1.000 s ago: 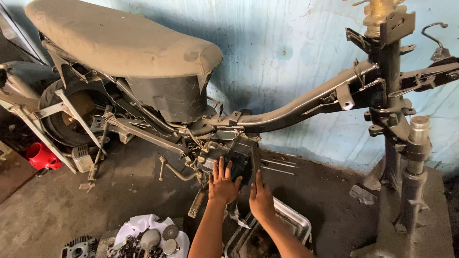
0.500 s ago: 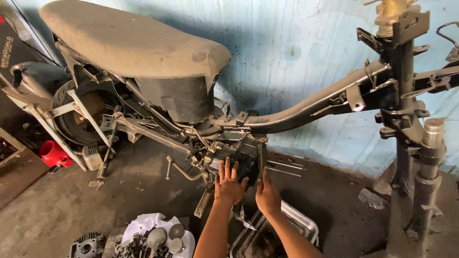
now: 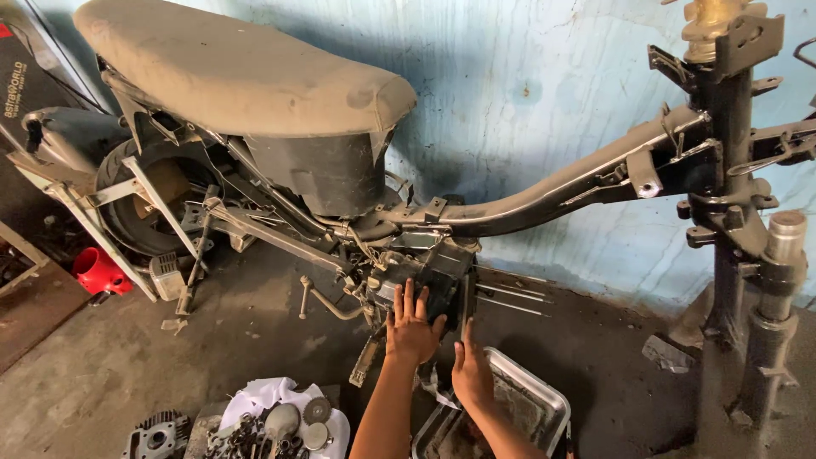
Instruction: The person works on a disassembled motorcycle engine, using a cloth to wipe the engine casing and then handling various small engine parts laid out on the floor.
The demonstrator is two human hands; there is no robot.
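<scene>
Two bare forearms reach up from the bottom edge, and nearest of all lies a metal tray [image 3: 544,399] on the concrete floor [image 3: 127,374], just beside the right arm. To its left a white cloth [image 3: 263,395] carries a heap of small parts: gears, bolts and a finned grey casting [image 3: 157,438].

The right hand [image 3: 472,370] is held edge-on with the fingers straight and together, pointing up at the lower side of the engine block [image 3: 425,272]; whether it touches the metal I cannot tell, and it grips nothing. The left hand [image 3: 412,327] is a little further in, spread wide and flat, palm pressed against the dark face of that engine block, holding nothing either.

The engine block hangs low in the middle of a stripped motorcycle frame [image 3: 544,200], with several long bare studs [image 3: 510,297] sticking out to the right, near the hands. Behind and to the left a dusty grey seat [image 3: 238,72] sits over the rear wheel [image 3: 149,200], and a red container [image 3: 98,272] stands on the floor beyond it. At the right the frame rises to the steering head and a fork leg [image 3: 778,297]. A stained pale blue wall [image 3: 527,76] closes the scene.
</scene>
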